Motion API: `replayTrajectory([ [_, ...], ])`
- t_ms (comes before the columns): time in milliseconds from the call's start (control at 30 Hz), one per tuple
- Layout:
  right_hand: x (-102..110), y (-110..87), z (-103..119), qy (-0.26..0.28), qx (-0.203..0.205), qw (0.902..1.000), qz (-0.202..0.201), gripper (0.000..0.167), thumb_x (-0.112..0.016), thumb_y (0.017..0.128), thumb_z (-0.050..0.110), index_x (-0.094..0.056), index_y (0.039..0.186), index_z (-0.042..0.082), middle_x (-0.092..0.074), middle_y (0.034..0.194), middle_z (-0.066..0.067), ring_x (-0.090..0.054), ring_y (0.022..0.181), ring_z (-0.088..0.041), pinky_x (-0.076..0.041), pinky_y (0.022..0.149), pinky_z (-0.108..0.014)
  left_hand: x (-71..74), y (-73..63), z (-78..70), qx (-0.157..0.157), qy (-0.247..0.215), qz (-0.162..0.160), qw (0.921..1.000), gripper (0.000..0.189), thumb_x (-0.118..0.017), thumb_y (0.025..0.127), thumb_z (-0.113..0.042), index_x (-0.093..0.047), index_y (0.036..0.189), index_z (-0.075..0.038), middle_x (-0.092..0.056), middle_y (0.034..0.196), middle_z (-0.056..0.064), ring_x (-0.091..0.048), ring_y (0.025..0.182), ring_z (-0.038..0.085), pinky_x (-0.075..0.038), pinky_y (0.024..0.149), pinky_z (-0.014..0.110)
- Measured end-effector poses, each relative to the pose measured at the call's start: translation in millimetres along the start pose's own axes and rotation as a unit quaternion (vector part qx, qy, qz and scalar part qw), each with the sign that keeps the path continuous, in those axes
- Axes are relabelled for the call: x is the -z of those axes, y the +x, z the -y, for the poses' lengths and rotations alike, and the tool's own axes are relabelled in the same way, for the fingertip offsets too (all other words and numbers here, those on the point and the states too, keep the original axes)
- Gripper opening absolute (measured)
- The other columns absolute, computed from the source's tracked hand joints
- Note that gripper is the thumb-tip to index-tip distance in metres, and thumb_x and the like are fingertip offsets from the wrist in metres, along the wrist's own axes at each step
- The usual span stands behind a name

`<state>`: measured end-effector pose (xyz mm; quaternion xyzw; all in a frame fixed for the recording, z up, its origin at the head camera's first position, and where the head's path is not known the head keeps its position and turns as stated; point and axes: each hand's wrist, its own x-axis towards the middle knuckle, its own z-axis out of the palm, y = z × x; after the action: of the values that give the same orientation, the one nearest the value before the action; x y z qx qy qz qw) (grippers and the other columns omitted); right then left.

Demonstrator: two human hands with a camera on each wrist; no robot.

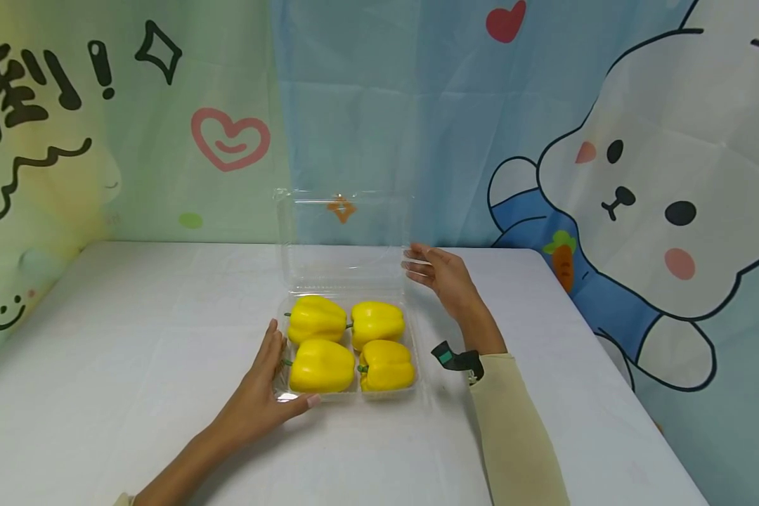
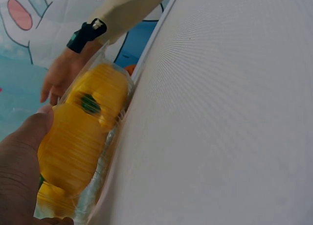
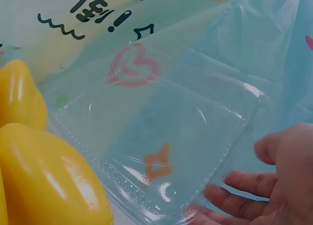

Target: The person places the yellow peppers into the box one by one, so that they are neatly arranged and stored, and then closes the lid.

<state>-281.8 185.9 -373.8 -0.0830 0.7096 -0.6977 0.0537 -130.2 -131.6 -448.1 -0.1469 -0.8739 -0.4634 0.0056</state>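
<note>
A clear plastic clamshell box (image 1: 388, 396) stands on the white table with its lid (image 1: 344, 239) raised upright at the back. Several yellow bell peppers (image 1: 321, 365) fill the base in two rows, their green stems pointing left. My left hand (image 1: 262, 393) spans the box's front left corner, fingers straight along the left side and thumb at the front edge. Beside the lid's right edge is my right hand (image 1: 441, 274), its fingers extended and loosely spread. In the right wrist view, the fingertips (image 3: 215, 191) of that hand touch or nearly touch the transparent lid.
The white table (image 1: 133, 337) reaches back to a printed cloth backdrop (image 1: 354, 105) with hearts and a cartoon rabbit. A dark strap (image 1: 458, 360) circles my right wrist, next to a beige sleeve (image 1: 519, 429). The table's right edge (image 1: 632, 390) runs diagonally.
</note>
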Motion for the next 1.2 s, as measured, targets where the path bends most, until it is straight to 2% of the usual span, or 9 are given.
replayTrajectory([
  [133, 0.1, -2.0, 3.1, 0.017, 0.015, 0.9997, 0.006, 0.062, -0.035, 0.105, 0.045, -0.043, 0.142, -0.004, -0.049, 0.137, -0.022, -0.051, 0.124, -0.034, -0.046, 0.098, -0.033, -0.1, 0.8, 0.2, 0.001, 0.004, 0.001, 1.0, 0.121, -0.08, 0.075, -0.052, -0.003, 0.156, -0.005, 0.011, 0.162, 0.003, -0.012, 0.145, 0.032, -0.024, 0.11, 0.052],
  [267, -0.7, -3.4, 7.2, 0.01, 0.015, 0.9998, 0.006, 0.069, -0.034, 0.102, 0.052, -0.045, 0.141, -0.003, -0.05, 0.136, -0.021, -0.052, 0.123, -0.033, -0.046, 0.098, -0.032, -0.2, 1.0, 0.4, 0.0, 0.004, 0.0, 1.0, 0.121, -0.08, 0.075, -0.051, -0.003, 0.156, -0.004, 0.01, 0.162, 0.004, -0.011, 0.145, 0.033, -0.023, 0.11, 0.054],
  [533, -2.2, -9.0, 18.9, -0.018, 0.018, 0.9996, 0.012, 0.071, -0.032, 0.102, 0.055, -0.047, 0.139, -0.003, -0.051, 0.136, -0.019, -0.053, 0.122, -0.032, -0.045, 0.099, -0.033, -0.3, 0.2, -0.1, -0.003, 0.003, -0.001, 1.0, 0.121, -0.08, 0.076, -0.051, -0.003, 0.156, -0.004, 0.011, 0.162, 0.004, -0.012, 0.145, 0.033, -0.025, 0.11, 0.053],
  [967, -3.6, -16.8, 30.2, -0.047, 0.051, 0.9972, 0.028, 0.073, -0.033, 0.1, 0.058, -0.05, 0.137, -0.003, -0.05, 0.139, -0.019, -0.051, 0.125, -0.03, -0.043, 0.101, -0.037, -0.1, -0.2, -0.7, -0.004, 0.004, -0.004, 1.0, 0.12, -0.081, 0.075, -0.05, -0.005, 0.156, -0.004, 0.009, 0.162, 0.003, -0.011, 0.145, 0.032, -0.023, 0.111, 0.053],
  [1200, -3.1, -25.6, 40.2, -0.076, 0.067, 0.9944, 0.033, 0.083, -0.029, 0.097, 0.065, -0.051, 0.134, -0.005, -0.05, 0.139, -0.021, -0.049, 0.127, -0.032, -0.041, 0.103, -0.041, -0.2, -0.4, -1.3, -0.003, 0.0, -0.004, 1.0, 0.12, -0.081, 0.075, -0.05, -0.006, 0.156, -0.003, 0.009, 0.162, 0.003, -0.012, 0.145, 0.031, -0.022, 0.111, 0.052],
])
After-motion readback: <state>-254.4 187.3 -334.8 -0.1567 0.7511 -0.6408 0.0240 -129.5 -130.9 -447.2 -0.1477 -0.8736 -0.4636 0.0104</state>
